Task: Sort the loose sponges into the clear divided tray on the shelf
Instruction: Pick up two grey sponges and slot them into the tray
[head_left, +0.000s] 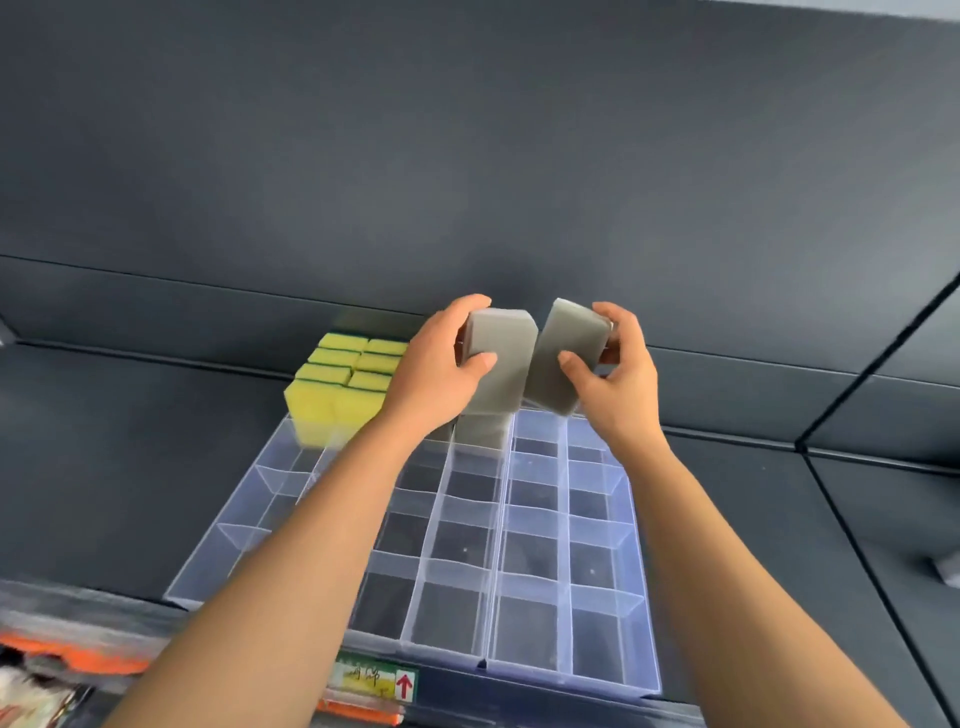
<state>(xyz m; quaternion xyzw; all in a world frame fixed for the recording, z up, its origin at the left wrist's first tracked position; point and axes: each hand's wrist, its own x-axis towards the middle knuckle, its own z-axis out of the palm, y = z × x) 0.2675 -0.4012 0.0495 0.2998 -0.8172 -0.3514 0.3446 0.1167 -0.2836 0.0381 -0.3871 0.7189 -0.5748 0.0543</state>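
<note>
A clear divided tray lies on the dark shelf. Several yellow sponges with green backs stand packed in its far left compartments. My left hand grips an upright grey sponge over the tray's far middle row. My right hand grips a second grey sponge, tilted to the right and touching the first near its lower edge. Another grey sponge stands in a far compartment just below the left-hand one.
The dark shelf back wall rises right behind the tray. A price label with a red arrow sits on the shelf's front edge. Orange and white packaged goods show at the lower left. Most tray compartments hold nothing.
</note>
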